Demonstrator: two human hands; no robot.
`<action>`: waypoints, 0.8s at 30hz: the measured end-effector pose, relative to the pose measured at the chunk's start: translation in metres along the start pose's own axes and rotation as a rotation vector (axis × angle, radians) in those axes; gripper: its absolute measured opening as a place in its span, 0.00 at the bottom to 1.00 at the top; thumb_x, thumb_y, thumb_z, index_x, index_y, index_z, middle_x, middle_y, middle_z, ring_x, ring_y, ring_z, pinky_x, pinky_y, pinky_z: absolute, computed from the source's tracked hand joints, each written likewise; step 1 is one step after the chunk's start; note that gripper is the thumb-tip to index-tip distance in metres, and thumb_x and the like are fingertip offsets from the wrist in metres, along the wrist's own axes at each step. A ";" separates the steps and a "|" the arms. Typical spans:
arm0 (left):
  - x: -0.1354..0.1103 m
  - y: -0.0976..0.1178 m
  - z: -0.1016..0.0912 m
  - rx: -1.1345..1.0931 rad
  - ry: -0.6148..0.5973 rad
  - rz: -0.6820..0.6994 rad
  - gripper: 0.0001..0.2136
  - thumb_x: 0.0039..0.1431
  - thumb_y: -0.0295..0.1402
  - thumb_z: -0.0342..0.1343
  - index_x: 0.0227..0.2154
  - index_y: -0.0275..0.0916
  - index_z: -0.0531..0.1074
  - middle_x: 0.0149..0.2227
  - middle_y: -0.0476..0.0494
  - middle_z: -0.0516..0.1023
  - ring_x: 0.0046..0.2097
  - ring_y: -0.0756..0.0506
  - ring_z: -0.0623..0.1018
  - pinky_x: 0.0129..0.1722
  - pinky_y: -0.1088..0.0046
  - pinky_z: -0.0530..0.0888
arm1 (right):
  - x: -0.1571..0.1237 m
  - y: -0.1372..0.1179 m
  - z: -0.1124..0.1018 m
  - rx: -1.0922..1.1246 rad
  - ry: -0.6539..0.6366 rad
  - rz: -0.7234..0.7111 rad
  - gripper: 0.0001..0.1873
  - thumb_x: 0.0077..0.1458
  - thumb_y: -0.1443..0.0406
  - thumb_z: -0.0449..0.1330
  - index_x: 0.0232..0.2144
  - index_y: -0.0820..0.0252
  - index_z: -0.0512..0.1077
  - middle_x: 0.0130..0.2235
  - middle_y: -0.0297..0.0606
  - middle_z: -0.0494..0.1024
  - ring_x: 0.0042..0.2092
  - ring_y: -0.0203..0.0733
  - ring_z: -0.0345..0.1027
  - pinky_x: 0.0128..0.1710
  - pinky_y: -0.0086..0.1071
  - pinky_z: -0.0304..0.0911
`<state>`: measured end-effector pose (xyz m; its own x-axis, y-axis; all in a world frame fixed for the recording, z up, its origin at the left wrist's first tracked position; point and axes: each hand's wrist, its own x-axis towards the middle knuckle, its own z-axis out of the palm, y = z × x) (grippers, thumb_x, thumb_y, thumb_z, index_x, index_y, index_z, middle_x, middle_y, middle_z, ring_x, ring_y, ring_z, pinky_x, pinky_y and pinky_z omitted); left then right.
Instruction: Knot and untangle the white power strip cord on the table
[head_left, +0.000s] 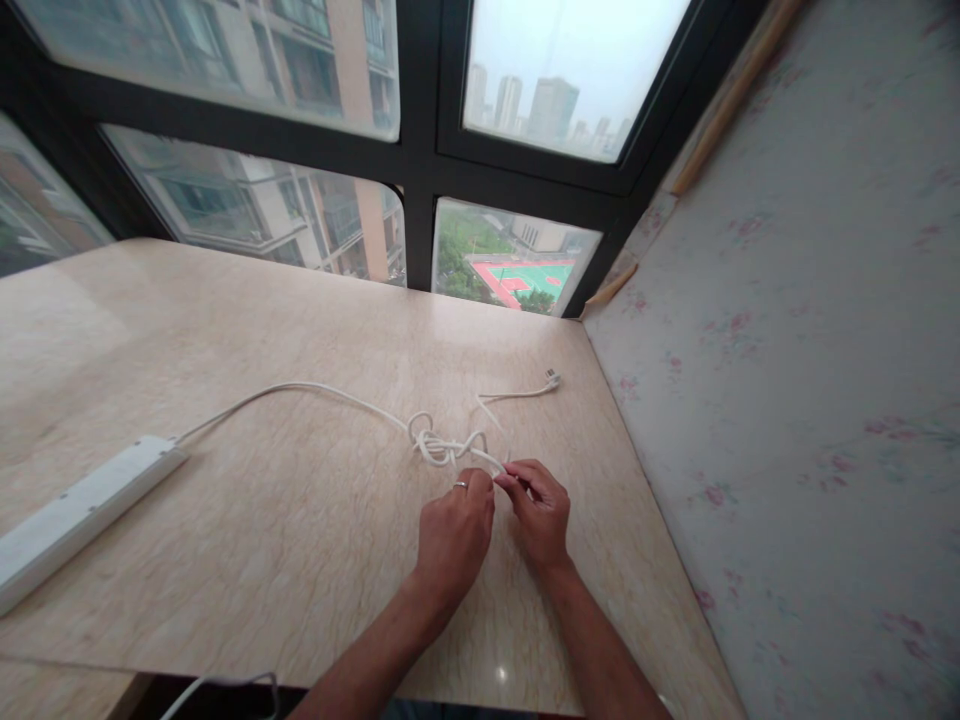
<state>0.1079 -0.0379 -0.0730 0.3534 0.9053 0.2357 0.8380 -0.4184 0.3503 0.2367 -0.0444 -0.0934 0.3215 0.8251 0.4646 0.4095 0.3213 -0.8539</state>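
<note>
A white power cord [322, 388] runs from a white power strip [90, 510] at the left to a tangled bunch of loops [442, 445] in the middle of the stone sill. My left hand [459, 525], with a ring on one finger, is closed on the cord at the near right side of the tangle. Close beside it, my right hand [541, 508] pinches the cord between thumb and fingers. Beyond my hands lies the cord's free end with its plug [553, 379]. The fingertips partly cover the stretch of cord between them.
Dark window frames [420, 170] border the far side of the marble-patterned sill [300, 540]. A flowered wall [787, 420] rises along the right. Another thin white cable [184, 697] hangs at the near left edge.
</note>
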 end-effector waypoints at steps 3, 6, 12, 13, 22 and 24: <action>0.002 -0.003 -0.001 -0.028 -0.023 -0.010 0.05 0.64 0.30 0.48 0.37 0.39 0.69 0.36 0.44 0.77 0.32 0.47 0.78 0.25 0.75 0.65 | 0.000 0.003 0.000 -0.004 0.028 0.000 0.07 0.54 0.61 0.65 0.30 0.57 0.78 0.30 0.37 0.76 0.30 0.38 0.68 0.29 0.31 0.64; -0.002 -0.010 -0.003 -0.101 -0.049 0.085 0.09 0.63 0.33 0.51 0.44 0.41 0.70 0.40 0.43 0.76 0.34 0.46 0.78 0.28 0.75 0.69 | 0.002 0.007 -0.001 -0.020 0.088 0.023 0.08 0.54 0.59 0.64 0.30 0.58 0.77 0.31 0.37 0.76 0.32 0.39 0.69 0.30 0.32 0.64; -0.034 -0.037 -0.011 -0.166 -0.120 0.261 0.13 0.62 0.41 0.52 0.29 0.41 0.76 0.35 0.44 0.75 0.31 0.47 0.77 0.31 0.72 0.72 | 0.004 0.013 -0.002 -0.042 0.087 0.026 0.08 0.55 0.59 0.64 0.30 0.58 0.76 0.30 0.36 0.76 0.31 0.38 0.68 0.30 0.31 0.63; -0.039 -0.042 -0.014 -0.151 -0.133 0.268 0.14 0.62 0.42 0.52 0.27 0.41 0.77 0.36 0.43 0.75 0.31 0.48 0.77 0.31 0.72 0.72 | 0.004 0.013 -0.002 -0.047 0.069 0.012 0.08 0.55 0.59 0.64 0.31 0.58 0.76 0.30 0.36 0.76 0.31 0.38 0.68 0.30 0.31 0.63; -0.055 -0.044 -0.057 0.128 -0.420 0.117 0.12 0.64 0.36 0.49 0.37 0.39 0.78 0.45 0.37 0.80 0.34 0.40 0.81 0.31 0.65 0.74 | 0.002 0.010 0.001 -0.048 -0.071 -0.054 0.08 0.56 0.59 0.63 0.31 0.57 0.77 0.29 0.36 0.76 0.30 0.38 0.67 0.29 0.31 0.62; -0.054 -0.028 -0.056 0.042 -0.344 0.055 0.14 0.65 0.36 0.47 0.46 0.39 0.74 0.42 0.37 0.80 0.37 0.39 0.81 0.34 0.64 0.75 | 0.001 0.009 0.001 -0.027 -0.087 -0.042 0.07 0.56 0.60 0.63 0.33 0.57 0.78 0.31 0.36 0.76 0.32 0.38 0.68 0.30 0.31 0.63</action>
<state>0.0418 -0.0795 -0.0452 0.5120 0.8562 -0.0690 0.8277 -0.4702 0.3064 0.2404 -0.0400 -0.1011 0.2290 0.8488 0.4765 0.4444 0.3444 -0.8270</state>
